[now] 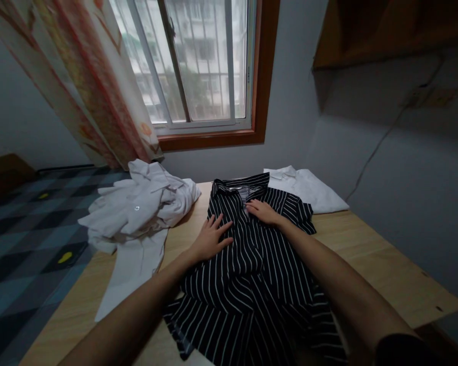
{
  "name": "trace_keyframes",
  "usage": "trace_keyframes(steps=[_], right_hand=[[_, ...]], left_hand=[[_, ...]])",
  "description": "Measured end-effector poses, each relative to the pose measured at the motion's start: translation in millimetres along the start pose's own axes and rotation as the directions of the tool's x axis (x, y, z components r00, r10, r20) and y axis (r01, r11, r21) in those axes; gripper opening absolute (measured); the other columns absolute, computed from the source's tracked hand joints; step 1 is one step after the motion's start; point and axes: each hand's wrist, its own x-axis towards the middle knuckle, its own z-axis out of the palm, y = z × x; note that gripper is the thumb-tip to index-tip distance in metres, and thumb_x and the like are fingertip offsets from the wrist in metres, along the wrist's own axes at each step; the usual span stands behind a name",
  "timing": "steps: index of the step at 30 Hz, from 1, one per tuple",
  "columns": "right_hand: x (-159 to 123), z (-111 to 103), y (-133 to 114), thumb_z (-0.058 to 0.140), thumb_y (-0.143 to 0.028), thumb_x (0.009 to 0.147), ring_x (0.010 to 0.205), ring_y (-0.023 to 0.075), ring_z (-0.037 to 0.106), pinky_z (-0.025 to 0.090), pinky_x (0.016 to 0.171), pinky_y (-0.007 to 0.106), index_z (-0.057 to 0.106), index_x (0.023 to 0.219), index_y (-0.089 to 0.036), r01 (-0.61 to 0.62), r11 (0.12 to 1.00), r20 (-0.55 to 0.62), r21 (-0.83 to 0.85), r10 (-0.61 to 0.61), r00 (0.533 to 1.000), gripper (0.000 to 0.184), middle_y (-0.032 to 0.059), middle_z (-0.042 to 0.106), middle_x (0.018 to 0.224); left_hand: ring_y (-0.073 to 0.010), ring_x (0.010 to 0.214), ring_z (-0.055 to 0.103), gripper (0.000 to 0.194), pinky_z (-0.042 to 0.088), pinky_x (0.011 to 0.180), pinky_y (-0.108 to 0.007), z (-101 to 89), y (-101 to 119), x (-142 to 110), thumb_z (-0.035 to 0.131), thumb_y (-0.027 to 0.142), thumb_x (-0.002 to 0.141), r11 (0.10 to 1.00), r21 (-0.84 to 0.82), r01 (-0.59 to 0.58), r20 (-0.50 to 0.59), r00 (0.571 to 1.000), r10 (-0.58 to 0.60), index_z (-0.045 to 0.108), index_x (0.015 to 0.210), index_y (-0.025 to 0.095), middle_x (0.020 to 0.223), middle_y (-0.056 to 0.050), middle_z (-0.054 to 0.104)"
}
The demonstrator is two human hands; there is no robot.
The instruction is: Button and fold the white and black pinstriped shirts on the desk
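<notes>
Wooden table point(377, 256) beneath striped shirt point(248, 254), window point(208, 66) beyond

Under the left fingers point(216, 222) and right fingers point(254, 206) lies the shirt point(244, 259), on the table point(374, 254), its collar point(258, 180) just beyond both. Left of the left fingers sits the pile point(137, 213), then the bed point(26, 234). Beyond the right fingers, rightward, lies the folded shirt point(316, 193). Farther ahead stands the window point(206, 61), the curtain point(99, 86) left of it.
</notes>
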Motion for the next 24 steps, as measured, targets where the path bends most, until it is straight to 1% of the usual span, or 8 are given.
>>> trace_keyframes(steps=[3, 6, 8, 10, 14, 18, 21, 24], right_hand=[[-6, -7, -15, 0.043, -0.045, 0.097, 0.13, 0.0274, 0.046, 0.031, 0.109, 0.046, 0.055, 0.131, -0.015, -0.054, 0.998, -0.101, -0.016, 0.052, 0.994, 0.046, 0.0139, 0.054, 0.138], [-20, -3, -43, 0.057, -0.049, 0.09, 0.135, 0.0306, 0.037, 0.026, 0.112, 0.048, 0.05, 0.135, -0.013, 0.07, 0.99, -0.21, -0.125, -0.096, 0.973, 0.058, 0.0167, 0.046, 0.144], [-29, 4, -62, 0.061, -0.047, 0.089, 0.133, 0.0293, 0.039, 0.026, 0.111, 0.048, 0.051, 0.134, -0.017, 0.242, 0.956, -0.161, -0.168, -0.269, 0.949, 0.056, 0.0146, 0.048, 0.141], [-35, 12, -76, 0.064, -0.04, 0.088, 0.124, 0.0276, 0.047, 0.03, 0.107, 0.046, 0.059, 0.123, -0.019, 0.356, 0.913, -0.077, -0.198, -0.377, 0.923, 0.042, 0.0124, 0.056, 0.13], [-40, 21, -83, 0.06, -0.024, 0.091, 0.1, 0.0237, 0.055, 0.038, 0.092, 0.04, 0.065, 0.096, -0.016, 0.341, 0.904, -0.02, -0.256, -0.358, 0.934, 0.011, 0.0094, 0.063, 0.103], [-43, 20, -70, 0.057, -0.02, 0.09, 0.092, 0.0214, 0.054, 0.036, 0.088, 0.038, 0.062, 0.088, -0.016, 0.36, 0.909, -0.073, -0.212, -0.382, 0.921, 0.007, 0.0067, 0.062, 0.092], [-46, 20, -59, 0.057, -0.015, 0.086, 0.086, 0.019, 0.053, 0.036, 0.084, 0.034, 0.06, 0.081, -0.016, 0.357, 0.927, -0.096, -0.111, -0.368, 0.925, 0.005, 0.0041, 0.06, 0.086], [-47, 24, -52, 0.059, -0.011, 0.078, 0.083, 0.0183, 0.052, 0.036, 0.079, 0.031, 0.057, 0.073, -0.017, 0.333, 0.942, -0.141, -0.035, -0.334, 0.932, 0.008, 0.0028, 0.058, 0.082]], left_hand=[[-0.0263, 0.128, 0.049, 0.041, 0.037, 0.107, -0.044, -14.5, -8, 2, 0.045, 0.039, 0.091, 0.953, -0.3, 0.04, -0.17, 0.981, -0.095, 0.06, 0.125, 0.023, 0.139, -0.01, 0.053], [-0.0225, 0.101, 0.064, 0.036, 0.048, 0.091, -0.036, -27.6, -22, 3, 0.046, 0.033, 0.088, 0.864, -0.442, 0.241, -0.325, 0.855, -0.405, 0.061, 0.118, 0.019, 0.115, -0.011, 0.066], [-0.022, 0.088, 0.065, 0.039, 0.05, 0.082, -0.034, -30.6, -28, 3, 0.054, 0.034, 0.084, 0.849, -0.402, 0.342, -0.297, 0.828, -0.475, 0.06, 0.117, 0.015, 0.103, -0.011, 0.068], [-0.0216, 0.084, 0.064, 0.039, 0.048, 0.078, -0.032, -29.6, -28, 4, 0.061, 0.035, 0.079, 0.879, -0.288, 0.38, -0.229, 0.864, -0.449, 0.062, 0.113, 0.016, 0.095, -0.009, 0.069], [-0.0208, 0.083, 0.063, 0.012, 0.044, 0.074, -0.028, -25.5, -22, 8, 0.065, 0.029, 0.075, 0.879, -0.151, 0.451, -0.205, 0.856, -0.475, 0.066, 0.081, 0.019, 0.085, -0.006, 0.07], [-0.0188, 0.07, 0.06, 0.013, 0.041, 0.064, -0.026, -28.5, -26, 19, 0.066, 0.028, 0.07, 0.781, -0.394, 0.485, -0.274, 0.749, -0.603, 0.06, 0.064, 0.019, 0.068, -0.003, 0.065], [-0.0173, 0.066, 0.058, 0.018, 0.041, 0.059, -0.025, -33.5, -34, 28, 0.069, 0.03, 0.067, 0.585, -0.699, 0.412, -0.242, 0.633, -0.735, 0.056, 0.062, 0.018, 0.062, -0.001, 0.059], [-0.0146, 0.058, 0.055, 0.025, 0.041, 0.055, -0.024, -33.5, -39, 34, 0.07, 0.037, 0.068, 0.457, -0.81, 0.367, -0.144, 0.632, -0.762, 0.055, 0.069, 0.017, 0.058, 0.001, 0.055]])
